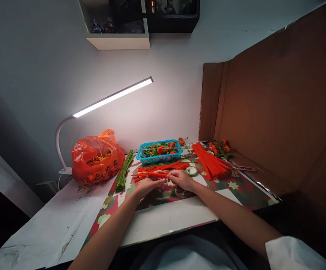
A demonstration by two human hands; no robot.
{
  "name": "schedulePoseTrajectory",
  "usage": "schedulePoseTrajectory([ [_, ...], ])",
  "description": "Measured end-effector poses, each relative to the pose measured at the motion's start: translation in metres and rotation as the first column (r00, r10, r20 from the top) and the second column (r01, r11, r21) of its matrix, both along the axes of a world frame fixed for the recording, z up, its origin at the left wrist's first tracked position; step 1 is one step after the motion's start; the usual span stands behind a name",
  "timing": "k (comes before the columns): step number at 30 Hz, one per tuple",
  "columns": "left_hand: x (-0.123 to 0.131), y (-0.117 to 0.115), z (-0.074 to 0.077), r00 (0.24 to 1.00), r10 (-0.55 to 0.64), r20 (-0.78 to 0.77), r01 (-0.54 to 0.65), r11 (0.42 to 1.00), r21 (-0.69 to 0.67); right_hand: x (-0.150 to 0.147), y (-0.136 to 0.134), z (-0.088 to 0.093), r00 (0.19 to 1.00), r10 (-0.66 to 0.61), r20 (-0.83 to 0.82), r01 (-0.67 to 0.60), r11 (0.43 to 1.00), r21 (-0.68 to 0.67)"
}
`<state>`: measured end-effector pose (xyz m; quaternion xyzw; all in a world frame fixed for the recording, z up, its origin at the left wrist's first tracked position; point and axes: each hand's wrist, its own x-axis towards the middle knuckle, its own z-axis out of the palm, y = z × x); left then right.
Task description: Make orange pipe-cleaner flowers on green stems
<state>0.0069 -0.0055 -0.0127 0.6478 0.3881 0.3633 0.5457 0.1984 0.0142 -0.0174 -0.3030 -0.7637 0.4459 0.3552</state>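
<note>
Between my hands, over the near side of the table, is an orange pipe cleaner coil [156,174], a thin ridged roll lying crosswise. My left hand [149,184] is closed on it from below, its thumb pointing right. The fingertips of my right hand [182,179] pinch its right end. Just behind lie loose orange pipe cleaners [179,165]. A roll of green tape [191,171] rests close to my right hand. To the left is a bundle of green pipe cleaners [125,172]; a larger orange bundle [210,163] fans out on the right.
A blue basket [147,162] holds orange flowers with green stems. An orange plastic bag [95,174] and a lit lamp [113,96] stand left. Scissors [244,168] and more orange flowers [221,146] lie right, by a cardboard wall [272,112]. Shelves [117,42] hang above.
</note>
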Motion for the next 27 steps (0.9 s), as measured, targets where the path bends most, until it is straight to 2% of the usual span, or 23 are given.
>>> schedulePoseTrajectory([
  [3,0.002,0.000,-0.002,1.000,0.002,-0.019,-0.002,1.000,0.001,0.000,-0.002,0.001,0.999,0.000,0.036,-0.003,0.997,0.079],
  [8,0.007,-0.004,-0.004,0.999,0.024,0.029,-0.025,0.999,0.040,-0.002,-0.003,-0.001,0.997,0.076,0.033,-0.079,0.991,0.111],
  [14,0.009,-0.005,-0.005,0.989,0.002,0.145,0.007,0.998,-0.063,-0.001,0.000,-0.004,0.993,0.113,0.045,-0.118,0.986,0.115],
  [17,0.004,-0.002,-0.004,0.947,-0.083,0.310,0.147,0.971,-0.188,-0.001,0.002,-0.003,0.997,0.069,0.024,-0.070,0.997,0.036],
  [20,-0.003,-0.001,0.000,0.831,-0.231,0.506,0.407,0.873,-0.270,0.002,0.004,0.001,0.999,-0.006,-0.044,0.003,0.997,-0.073],
  [22,-0.006,0.000,0.002,0.751,-0.280,0.599,0.521,0.807,-0.276,0.006,0.003,0.006,0.996,-0.012,-0.092,0.002,0.994,-0.108],
  [24,-0.007,-0.001,0.003,0.693,-0.307,0.653,0.592,0.759,-0.271,0.010,0.001,0.010,0.993,0.007,-0.119,-0.022,0.992,-0.128],
  [27,-0.007,-0.001,0.001,0.640,-0.331,0.693,0.649,0.716,-0.257,0.013,-0.003,0.015,0.989,0.039,-0.143,-0.061,0.987,-0.150],
])
